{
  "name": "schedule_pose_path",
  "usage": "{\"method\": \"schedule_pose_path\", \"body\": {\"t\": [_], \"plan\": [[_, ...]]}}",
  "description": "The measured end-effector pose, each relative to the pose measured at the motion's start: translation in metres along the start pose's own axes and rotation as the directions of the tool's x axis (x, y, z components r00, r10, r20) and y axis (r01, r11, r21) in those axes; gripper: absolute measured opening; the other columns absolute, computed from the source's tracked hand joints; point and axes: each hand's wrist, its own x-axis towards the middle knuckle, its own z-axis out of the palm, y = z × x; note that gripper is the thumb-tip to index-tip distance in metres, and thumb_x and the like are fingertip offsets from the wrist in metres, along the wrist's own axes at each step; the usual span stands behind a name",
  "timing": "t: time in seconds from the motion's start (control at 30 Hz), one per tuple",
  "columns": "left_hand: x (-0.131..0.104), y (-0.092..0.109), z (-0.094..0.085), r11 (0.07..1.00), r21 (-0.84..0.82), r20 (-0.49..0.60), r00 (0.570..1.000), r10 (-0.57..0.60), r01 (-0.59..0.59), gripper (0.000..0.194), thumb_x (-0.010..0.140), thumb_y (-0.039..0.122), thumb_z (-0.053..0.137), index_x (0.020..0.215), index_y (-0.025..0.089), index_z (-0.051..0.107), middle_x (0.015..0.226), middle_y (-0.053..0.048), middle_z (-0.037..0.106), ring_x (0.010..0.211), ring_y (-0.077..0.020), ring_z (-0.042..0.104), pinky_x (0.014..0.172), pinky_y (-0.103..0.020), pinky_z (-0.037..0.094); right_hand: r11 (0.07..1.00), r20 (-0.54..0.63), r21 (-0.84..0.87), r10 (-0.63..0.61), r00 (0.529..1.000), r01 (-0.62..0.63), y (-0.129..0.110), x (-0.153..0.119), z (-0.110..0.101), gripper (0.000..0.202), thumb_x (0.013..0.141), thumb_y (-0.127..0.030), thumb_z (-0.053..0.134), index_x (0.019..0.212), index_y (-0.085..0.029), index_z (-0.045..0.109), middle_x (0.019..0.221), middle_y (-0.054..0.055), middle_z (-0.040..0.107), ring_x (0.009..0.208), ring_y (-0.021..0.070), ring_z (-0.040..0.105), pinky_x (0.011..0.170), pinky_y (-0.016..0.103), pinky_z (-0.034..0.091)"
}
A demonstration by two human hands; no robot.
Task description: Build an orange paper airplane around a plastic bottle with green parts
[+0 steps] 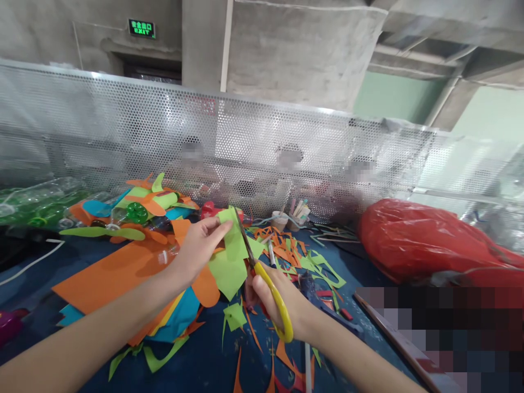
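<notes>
My left hand [204, 238] pinches a piece of light green paper [229, 273] by its upper edge, holding it above the table. In my right hand [282, 295] is a pair of scissors [277, 308] with a yellow handle; the fingers are through the loops. The dark blades point up and lie against the right part of the green paper. Whether the blades are fully closed cannot be made out. Under my left forearm lie a large orange sheet [110, 275] and blue sheets [184, 316]. Green and orange scraps [235, 316] are scattered below my hands.
Paper propellers and green plastic bottles [45, 204] crowd the left. Behind are cups of markers [301, 213] and orange offcuts [282, 245]. A dark glue gun [315, 292] lies right of my right hand. A red plastic bag [429, 240] bulges at the right, before a perforated metal screen [254, 142].
</notes>
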Motion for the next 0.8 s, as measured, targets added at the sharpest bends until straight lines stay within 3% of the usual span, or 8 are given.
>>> {"method": "schedule_pose_path", "body": {"t": [0.3, 0.53, 0.8], "plan": [[-0.0013, -0.0004, 0.0021, 1.0, 0.013, 0.029, 0.999, -0.013, 0.013, 0.023, 0.075, 0.039, 0.066, 0.064, 0.02, 0.058, 0.053, 0.004, 0.054, 0.053, -0.0145, 0.054, 0.051, -0.026, 0.041, 1.0, -0.016, -0.008, 0.022, 1.0, -0.022, -0.0001, -0.0005, -0.0006, 0.058, 0.092, -0.059, 0.012, 0.066, -0.02, 0.047, 0.065, 0.006, 0.056, 0.06, 0.0176, 0.054, 0.062, 0.033, 0.045], [-0.0003, 0.0017, 0.0009, 1.0, 0.01, 0.04, 0.999, 0.026, -0.026, 0.02, 0.08, 0.039, 0.061, 0.075, 0.02, 0.065, 0.067, 0.0, 0.064, 0.063, -0.0165, 0.059, 0.061, -0.029, 0.046, 0.999, -0.006, -0.005, 0.038, 0.999, -0.038, -0.0019, -0.0002, -0.0011, 0.065, 0.088, -0.067, 0.008, 0.066, -0.02, 0.047, 0.065, 0.006, 0.055, 0.058, 0.0167, 0.052, 0.06, 0.032, 0.044], [-0.0012, 0.0015, 0.0019, 1.0, 0.005, 0.052, 0.998, 0.019, -0.019, 0.02, 0.077, 0.032, 0.065, 0.063, 0.02, 0.057, 0.057, 0.004, 0.057, 0.055, -0.014, 0.055, 0.053, -0.026, 0.042, 0.998, -0.015, -0.017, 0.056, 0.998, -0.056, -0.001, 0.0006, -0.0004, 0.062, 0.088, -0.066, 0.01, 0.065, -0.02, 0.046, 0.066, 0.006, 0.054, 0.059, 0.0178, 0.053, 0.061, 0.033, 0.044]]}}
